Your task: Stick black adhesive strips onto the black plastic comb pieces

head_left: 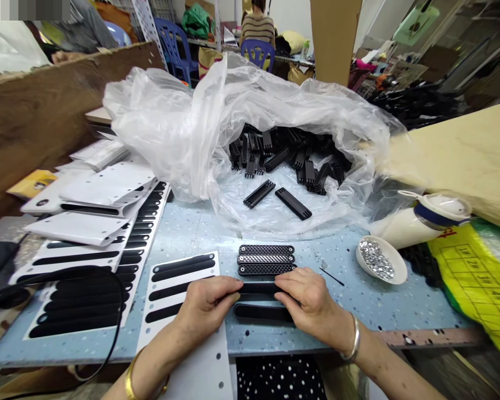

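My left hand (208, 300) and my right hand (310, 297) pinch the two ends of a black strip (257, 290) between thumb and fingers. It lies level, low over the blue table or touching it; I cannot tell which. Just nearer to me is a second smooth black bar (260, 313), its right end behind my right hand. Beyond the strip, textured black bars (266, 260) with shiny round spots at their ends lie side by side. Beside my left hand is a white sheet (160, 322) bearing black rounded strips, partly covered by my left forearm.
A clear plastic bag (170, 133) at the back spills many black plastic bars (294, 204). A bowl of small metal pieces (377, 260) stands right, by a tipped cream container (400, 226). Stacked sheets (104, 183) and a black cable (119, 311) lie left. Other people sit beyond.
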`<state>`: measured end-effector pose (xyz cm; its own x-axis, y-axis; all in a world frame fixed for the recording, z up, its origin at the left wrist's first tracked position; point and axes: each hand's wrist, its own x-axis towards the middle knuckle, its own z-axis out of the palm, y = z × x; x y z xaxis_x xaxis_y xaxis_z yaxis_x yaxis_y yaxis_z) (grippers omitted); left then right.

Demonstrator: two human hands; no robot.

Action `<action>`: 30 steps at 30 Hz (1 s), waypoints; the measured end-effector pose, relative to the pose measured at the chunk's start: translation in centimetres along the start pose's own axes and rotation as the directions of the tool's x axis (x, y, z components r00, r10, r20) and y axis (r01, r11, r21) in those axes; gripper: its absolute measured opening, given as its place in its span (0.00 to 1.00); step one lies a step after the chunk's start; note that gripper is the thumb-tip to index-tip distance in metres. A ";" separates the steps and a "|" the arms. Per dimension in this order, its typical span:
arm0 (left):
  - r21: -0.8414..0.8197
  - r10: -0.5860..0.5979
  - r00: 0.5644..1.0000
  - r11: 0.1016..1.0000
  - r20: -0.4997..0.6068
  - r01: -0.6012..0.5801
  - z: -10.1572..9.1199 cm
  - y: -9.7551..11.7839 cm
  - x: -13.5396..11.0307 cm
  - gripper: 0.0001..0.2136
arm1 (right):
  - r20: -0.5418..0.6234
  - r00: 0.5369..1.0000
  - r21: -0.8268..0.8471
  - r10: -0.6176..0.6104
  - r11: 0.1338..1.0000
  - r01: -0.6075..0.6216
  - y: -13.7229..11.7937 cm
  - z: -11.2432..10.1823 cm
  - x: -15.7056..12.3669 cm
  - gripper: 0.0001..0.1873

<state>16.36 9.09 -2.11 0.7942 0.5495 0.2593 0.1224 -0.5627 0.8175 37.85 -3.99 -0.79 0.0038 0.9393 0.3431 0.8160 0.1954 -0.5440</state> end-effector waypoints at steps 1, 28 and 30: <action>0.022 0.035 0.999 0.999 -0.003 -0.035 0.0 0.0 0.0 0.10 | 0.002 1.000 -0.002 0.000 1.000 0.000 0.0 0.0 0.0 0.08; 0.233 0.330 0.943 0.921 -0.037 -0.313 -0.1 0.6 0.4 0.10 | 0.023 1.000 0.102 -0.001 0.995 -0.001 1.1 -0.1 -0.3 0.08; 0.233 0.320 0.947 0.924 -0.037 -0.303 -0.2 0.6 0.3 0.10 | 0.023 1.000 0.130 -0.008 0.992 0.005 1.1 -0.1 -0.3 0.07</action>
<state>16.60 9.04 -1.46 0.7691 0.3633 0.5258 0.0110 -0.8301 0.5574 38.83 -4.10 -1.39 -0.0159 0.9441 0.3293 0.7342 0.2346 -0.6372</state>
